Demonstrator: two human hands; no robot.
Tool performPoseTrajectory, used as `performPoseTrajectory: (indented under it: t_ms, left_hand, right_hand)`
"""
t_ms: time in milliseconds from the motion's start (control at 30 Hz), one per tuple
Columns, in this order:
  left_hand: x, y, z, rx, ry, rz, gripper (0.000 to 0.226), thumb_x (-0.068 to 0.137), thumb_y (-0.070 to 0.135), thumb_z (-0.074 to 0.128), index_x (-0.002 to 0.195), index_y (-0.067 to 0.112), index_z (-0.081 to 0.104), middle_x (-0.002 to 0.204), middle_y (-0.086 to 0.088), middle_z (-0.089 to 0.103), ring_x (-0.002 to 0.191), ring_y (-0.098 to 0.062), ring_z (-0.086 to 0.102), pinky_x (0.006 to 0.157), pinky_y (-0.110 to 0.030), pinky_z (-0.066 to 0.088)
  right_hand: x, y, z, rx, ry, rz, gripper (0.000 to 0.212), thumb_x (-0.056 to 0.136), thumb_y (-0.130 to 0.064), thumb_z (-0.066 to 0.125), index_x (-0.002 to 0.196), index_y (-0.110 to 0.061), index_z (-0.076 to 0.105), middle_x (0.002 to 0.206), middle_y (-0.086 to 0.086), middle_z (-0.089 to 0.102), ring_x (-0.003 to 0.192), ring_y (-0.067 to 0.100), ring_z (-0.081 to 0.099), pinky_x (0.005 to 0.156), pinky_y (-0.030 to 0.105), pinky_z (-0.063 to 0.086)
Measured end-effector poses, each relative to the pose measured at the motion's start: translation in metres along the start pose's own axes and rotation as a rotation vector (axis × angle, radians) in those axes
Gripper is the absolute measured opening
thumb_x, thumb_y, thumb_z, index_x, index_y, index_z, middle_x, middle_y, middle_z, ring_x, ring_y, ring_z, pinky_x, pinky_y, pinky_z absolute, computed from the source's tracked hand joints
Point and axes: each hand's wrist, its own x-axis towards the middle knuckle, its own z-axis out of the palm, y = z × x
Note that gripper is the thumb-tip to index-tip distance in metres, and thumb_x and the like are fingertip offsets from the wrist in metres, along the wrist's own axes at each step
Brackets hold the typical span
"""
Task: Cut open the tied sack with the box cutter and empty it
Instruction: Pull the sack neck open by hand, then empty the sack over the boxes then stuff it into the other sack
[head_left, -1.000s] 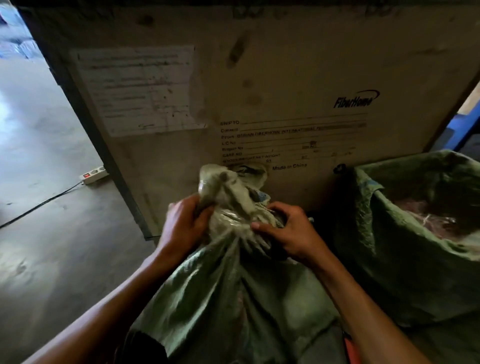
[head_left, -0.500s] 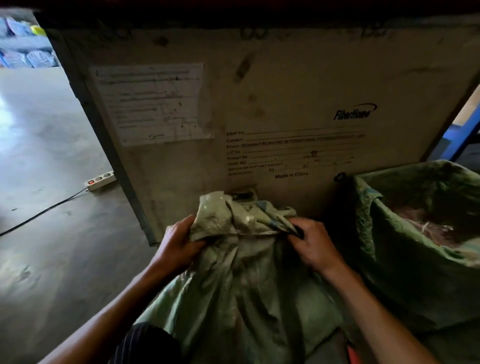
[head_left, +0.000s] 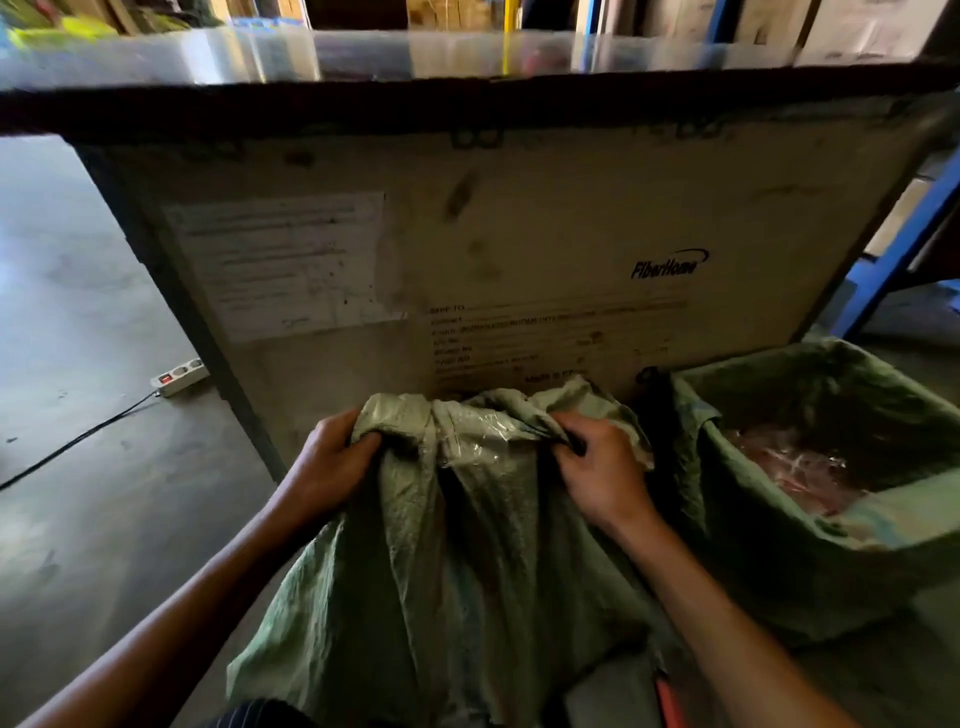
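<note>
A green woven sack (head_left: 457, 561) stands in front of me, its top spread wide with clear plastic showing at the mouth. My left hand (head_left: 324, 467) grips the left side of the sack's top edge. My right hand (head_left: 597, 467) grips the right side of that edge. A red object (head_left: 667, 701), possibly the box cutter, shows at the bottom edge beside my right forearm; most of it is hidden.
A large wooden crate (head_left: 519, 249) with a paper label and printed text stands right behind the sack. A second green sack (head_left: 779, 519), open with pinkish contents, sits to the right. A power strip (head_left: 179, 376) and cable lie on the concrete floor at left. Blue racking (head_left: 893, 260) stands at right.
The sack's bunched top has been pulled apart and spread wide between my hands. My hands moved away from each other. The view tilted up, showing the crate's top.
</note>
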Motion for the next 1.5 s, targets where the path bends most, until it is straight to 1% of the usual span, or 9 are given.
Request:
performPoseTrajectory:
  t_ms: [200, 400, 533, 633, 767, 1067, 1200, 1367, 1500]
  left_hand:
    - [-0.016, 0.127, -0.050, -0.217, -0.195, -0.226, 0.015, 0.080, 0.024, 0.058, 0.072, 0.021, 0.071, 0.071, 0.005, 0.071, 0.078, -0.018, 0.063, 0.063, -0.027, 0.047]
    - [-0.016, 0.315, -0.094, 0.249, -0.410, 0.241, 0.029, 0.082, 0.034, 0.070, 0.107, 0.019, 0.069, 0.102, 0.015, 0.062, 0.098, -0.006, 0.059, 0.075, 0.002, 0.036]
    - [-0.019, 0.438, -0.096, -0.062, -0.411, 0.270, 0.019, 0.083, 0.034, 0.062, 0.096, 0.022, 0.071, 0.098, 0.005, 0.073, 0.097, -0.010, 0.066, 0.087, -0.036, 0.053]
    - [-0.027, 0.531, -0.085, -0.408, -0.403, 0.216, 0.010, 0.083, 0.021, 0.065, 0.088, 0.022, 0.073, 0.092, 0.002, 0.076, 0.092, -0.013, 0.069, 0.087, -0.037, 0.054]
    - [-0.057, 0.630, -0.044, -0.544, -0.473, 0.261, 0.008, 0.081, 0.003, 0.061, 0.076, -0.002, 0.064, 0.071, -0.008, 0.062, 0.066, -0.013, 0.057, 0.063, -0.028, 0.047]
    - [-0.193, 0.756, 0.037, -0.689, -0.612, 0.299, 0.009, 0.066, 0.014, 0.054, 0.056, 0.015, 0.056, 0.061, -0.001, 0.060, 0.061, -0.017, 0.058, 0.057, -0.033, 0.051]
    - [-0.238, 0.807, 0.053, -0.821, -0.617, 0.238, 0.021, 0.076, 0.004, 0.056, 0.062, 0.018, 0.051, 0.066, -0.003, 0.059, 0.063, -0.016, 0.057, 0.053, -0.027, 0.047]
    - [-0.275, 0.849, 0.082, -0.966, -0.765, 0.212, 0.028, 0.081, -0.006, 0.055, 0.065, 0.015, 0.049, 0.040, 0.007, 0.056, 0.037, -0.001, 0.053, 0.040, -0.019, 0.045]
    - [-0.320, 0.872, 0.107, -1.034, -0.900, 0.209, 0.018, 0.084, -0.007, 0.052, 0.074, 0.008, 0.056, 0.036, 0.010, 0.055, 0.035, -0.001, 0.054, 0.038, -0.017, 0.044]
  right_hand:
    - [0.012, -0.106, -0.069, 0.012, 0.054, 0.081, 0.029, 0.082, 0.003, 0.059, 0.109, -0.004, 0.069, 0.107, 0.007, 0.071, 0.102, 0.017, 0.064, 0.089, 0.018, 0.048]
    - [0.030, -0.247, -0.202, -0.117, 0.126, 0.147, 0.036, 0.078, 0.009, 0.059, 0.113, 0.004, 0.064, 0.115, 0.020, 0.066, 0.107, 0.020, 0.059, 0.094, 0.015, 0.036]
    - [0.022, -0.325, -0.296, -0.287, 0.166, 0.084, 0.033, 0.079, -0.023, 0.059, 0.110, -0.013, 0.068, 0.108, 0.015, 0.072, 0.103, 0.031, 0.065, 0.089, 0.052, 0.048]
    - [0.006, -0.372, -0.368, -0.457, 0.180, 0.197, 0.039, 0.087, -0.036, 0.048, 0.116, -0.014, 0.062, 0.115, 0.022, 0.063, 0.111, 0.035, 0.057, 0.092, 0.044, 0.044]
    - [-0.057, -0.420, -0.435, -0.266, 0.279, 0.293, 0.025, 0.096, -0.023, 0.045, 0.100, -0.012, 0.067, 0.090, 0.002, 0.068, 0.083, 0.011, 0.059, 0.082, 0.033, 0.045]
    - [-0.277, -0.422, -0.445, -0.371, 0.614, 0.577, 0.085, 0.077, -0.059, 0.060, 0.145, -0.027, 0.020, 0.146, -0.002, 0.039, 0.129, 0.014, 0.041, 0.105, 0.036, 0.039]
    - [-0.366, -0.399, -0.452, -0.531, 0.702, 0.768, 0.047, 0.082, -0.050, 0.060, 0.115, -0.016, 0.051, 0.114, 0.005, 0.057, 0.103, 0.021, 0.054, 0.078, 0.028, 0.041]
    - [-0.490, -0.350, -0.467, -0.689, 0.929, 1.014, 0.042, 0.082, -0.023, 0.055, 0.120, -0.005, 0.059, 0.118, 0.019, 0.065, 0.109, 0.035, 0.061, 0.097, 0.040, 0.044]
    - [-0.580, -0.337, -0.491, -0.631, 1.242, 1.195, 0.035, 0.083, -0.027, 0.040, 0.087, -0.006, 0.068, 0.084, 0.018, 0.070, 0.076, 0.032, 0.068, 0.073, 0.034, 0.040]
